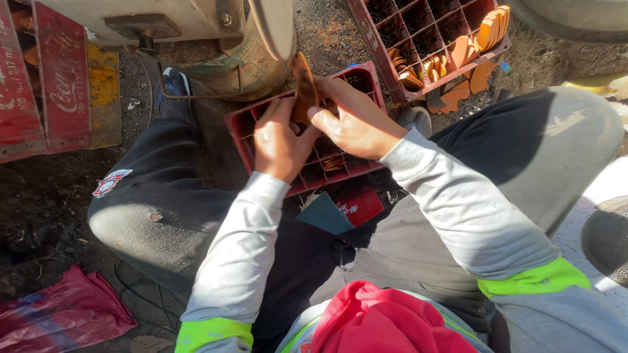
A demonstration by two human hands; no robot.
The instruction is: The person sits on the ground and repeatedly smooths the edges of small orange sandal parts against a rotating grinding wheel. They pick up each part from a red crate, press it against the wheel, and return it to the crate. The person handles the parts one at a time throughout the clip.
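I sit with my knees apart over a red plastic crate (239, 127) with divided compartments. My left hand (280, 144) and my right hand (356, 124) both grip one flat brown curved piece (304, 85), held upright above the crate. My right thumb presses on its lower edge; my left fingers hold it from the left. More brown pieces (333, 162) lie in the crate's compartments below my hands.
A second red crate (373, 39) at the top right holds several orange-brown pieces (487, 33). A machine with a round wheel (271, 26) stands just beyond my hands. Another red crate (62, 78) is on the left, and a red bag (62, 314) lies at the bottom left.
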